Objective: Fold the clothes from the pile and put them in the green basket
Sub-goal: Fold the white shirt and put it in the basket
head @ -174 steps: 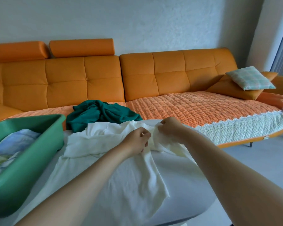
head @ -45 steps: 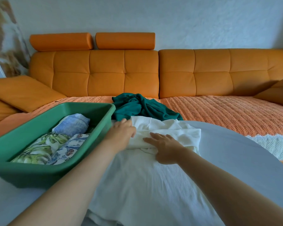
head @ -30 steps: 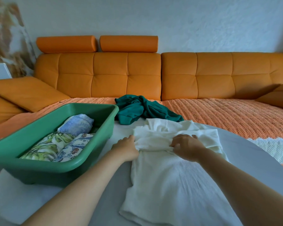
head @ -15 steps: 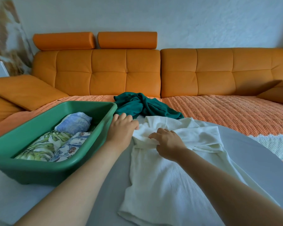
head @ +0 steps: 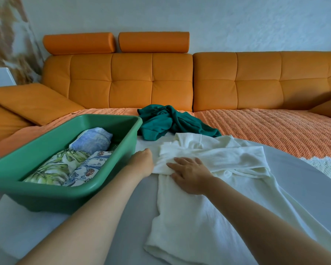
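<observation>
White top (head: 208, 207): sleeve folded across. Right hand (head: 189, 176), curled 0.5 s earlier, lay flat, fingers spread, pressing the fold. Left hand (head: 142, 163) at left edge, grip not visible. Body fold pending.

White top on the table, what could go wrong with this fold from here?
1. On the white top, the folded-in sleeve lies bunched under the right hand; pressing it flat as is may set a creased, lopsided fold.
2. The teal garment lies against the top's far edge, so the next fold might drag it along.
3. The basket sits right beside the left hand; a sideways move could nudge it.
</observation>
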